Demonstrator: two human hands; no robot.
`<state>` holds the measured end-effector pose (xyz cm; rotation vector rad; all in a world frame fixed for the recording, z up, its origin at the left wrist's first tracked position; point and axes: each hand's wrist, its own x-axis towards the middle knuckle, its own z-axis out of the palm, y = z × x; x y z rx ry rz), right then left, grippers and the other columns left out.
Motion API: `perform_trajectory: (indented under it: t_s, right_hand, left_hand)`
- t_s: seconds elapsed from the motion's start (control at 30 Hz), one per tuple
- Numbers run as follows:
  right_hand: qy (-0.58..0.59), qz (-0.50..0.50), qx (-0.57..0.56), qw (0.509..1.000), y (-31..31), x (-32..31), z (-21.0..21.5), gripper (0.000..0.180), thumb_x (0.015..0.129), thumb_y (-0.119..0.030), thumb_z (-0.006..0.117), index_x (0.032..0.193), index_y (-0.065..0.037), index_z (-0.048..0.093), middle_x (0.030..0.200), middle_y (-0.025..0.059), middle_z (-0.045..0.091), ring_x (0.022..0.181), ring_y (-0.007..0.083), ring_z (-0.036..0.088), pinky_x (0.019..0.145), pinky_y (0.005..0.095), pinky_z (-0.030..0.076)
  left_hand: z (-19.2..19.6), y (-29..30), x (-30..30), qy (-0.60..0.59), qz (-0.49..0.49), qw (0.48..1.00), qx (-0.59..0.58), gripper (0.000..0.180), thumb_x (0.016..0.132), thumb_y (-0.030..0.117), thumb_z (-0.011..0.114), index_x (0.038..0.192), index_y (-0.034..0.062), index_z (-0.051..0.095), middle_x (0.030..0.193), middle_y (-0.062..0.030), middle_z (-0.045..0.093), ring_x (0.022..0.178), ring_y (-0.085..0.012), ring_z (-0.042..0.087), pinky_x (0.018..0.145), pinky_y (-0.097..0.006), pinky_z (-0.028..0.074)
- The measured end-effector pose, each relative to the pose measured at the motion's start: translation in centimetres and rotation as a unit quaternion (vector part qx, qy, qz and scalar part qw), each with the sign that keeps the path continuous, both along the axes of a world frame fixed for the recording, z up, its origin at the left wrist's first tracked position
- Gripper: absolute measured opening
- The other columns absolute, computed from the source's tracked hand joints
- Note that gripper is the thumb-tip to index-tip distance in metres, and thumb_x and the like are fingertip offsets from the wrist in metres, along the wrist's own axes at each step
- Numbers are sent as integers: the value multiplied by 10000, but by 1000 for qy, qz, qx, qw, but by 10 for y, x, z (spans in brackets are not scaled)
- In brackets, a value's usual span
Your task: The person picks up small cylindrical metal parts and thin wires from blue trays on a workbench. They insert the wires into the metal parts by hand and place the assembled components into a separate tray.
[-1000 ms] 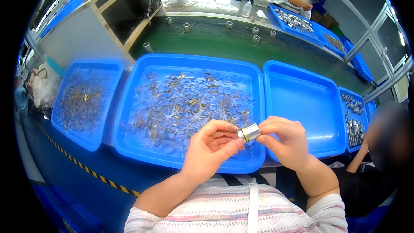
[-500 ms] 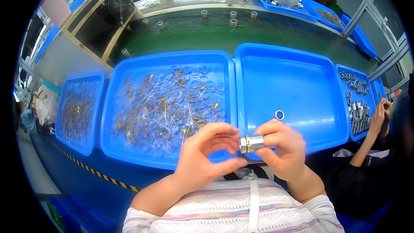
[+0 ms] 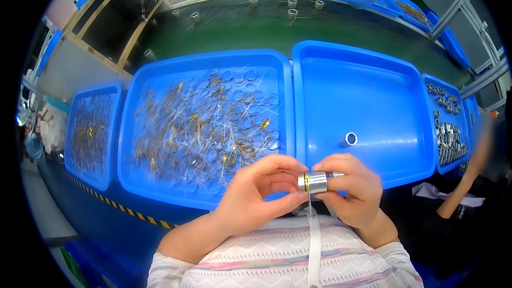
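Note:
Just beyond my chest, a short silver metal cylinder (image 3: 317, 182) lies sideways between both hands. Its left end carries a thin yellow band, and a fine strand runs down from there. My left hand (image 3: 262, 188) is closed, with thumb and fingertips pinching this banded end. Around the right part of the cylinder the fingers and thumb of my right hand (image 3: 353, 188) are wrapped. A small shiny tip shows between my right fingers; what it belongs to is hidden. Beyond my right hand, a single metal sleeve (image 3: 349, 139) lies in the large blue tray (image 3: 362, 90).
Many thin rings with wire tails fill another blue tray (image 3: 288, 106) at left; a smaller tray (image 3: 114, 122) beside it holds wiry pieces. Metal sleeves fill a tray (image 3: 431, 82) at right, near a co-worker's arm (image 3: 460, 192). Several sleeves stand on the green surface (image 3: 229, 32) behind.
My left fingertips have closed onto the cylinder's banded end. The fine strand that stuck upward now points down. At right, the co-worker's hand has moved and is blurred. The whole view has shifted slightly.

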<state>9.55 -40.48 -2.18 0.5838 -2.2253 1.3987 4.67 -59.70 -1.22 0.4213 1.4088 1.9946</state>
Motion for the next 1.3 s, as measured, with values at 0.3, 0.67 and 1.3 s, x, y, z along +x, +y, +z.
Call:
perform_trajectory:
  t_s: [0.3,0.67,1.3]
  right_hand:
    - [-50,35,-55,997,-20,3,-5,210,722,60,694,864,1,551,1031,211,624,935,282,643,753,315,532]
    - [-191,-67,395,896,28,-69,33,215,775,-146,677,889,-37,531,784,134,597,766,307,596,653,393,470]
    - [-30,-178,482,857,-164,-456,-49,213,846,-130,541,1051,-107,591,1067,116,602,1035,288,570,838,417,495]
  left_hand:
    - [-7,-18,-2,-70,12,997,5,341,748,-54,690,1057,-29,548,1019,-107,600,960,-168,608,863,-304,513]
    - [-1,-82,-47,496,218,776,-324,358,656,-80,705,991,1,609,1029,-133,584,825,-196,638,703,-288,529]
    - [-36,-154,-7,609,78,762,-207,206,717,85,635,917,40,620,926,-89,601,894,-268,588,777,-373,486]
